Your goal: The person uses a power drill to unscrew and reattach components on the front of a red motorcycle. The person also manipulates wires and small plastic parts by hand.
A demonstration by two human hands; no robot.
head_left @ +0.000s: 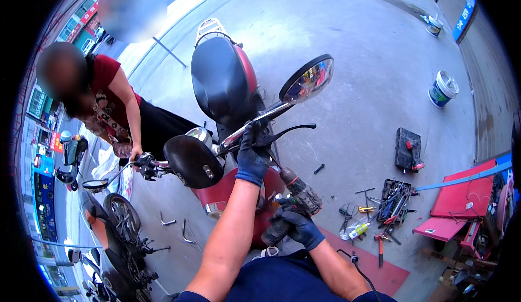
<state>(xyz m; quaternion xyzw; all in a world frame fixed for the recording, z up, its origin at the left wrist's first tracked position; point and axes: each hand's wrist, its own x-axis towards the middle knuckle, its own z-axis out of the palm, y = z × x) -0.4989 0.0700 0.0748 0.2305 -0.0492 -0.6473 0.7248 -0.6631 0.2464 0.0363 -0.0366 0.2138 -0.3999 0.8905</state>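
Observation:
A red scooter (210, 194) with a black seat (218, 74) stands in front of me, its front end towards me. My gloved left hand (251, 158) is closed on the handlebar, by the foot of the mirror stem (275, 111). The round mirror (308, 79) rises beyond that hand, and a black brake lever (293, 130) sticks out beside it. Gripped in my gloved right hand (299, 227) is a worn cordless drill (302, 193). It tilts up and left towards the handlebar; its tip is hard to make out.
A person in a red top (108, 79) holds the scooter's other handlebar end. Motorbikes (122, 220) stand at the left. On the floor at right lie a tray of hand tools (393, 200), a hammer (380, 250) and a black case (407, 149). A white bucket (443, 89) stands farther back.

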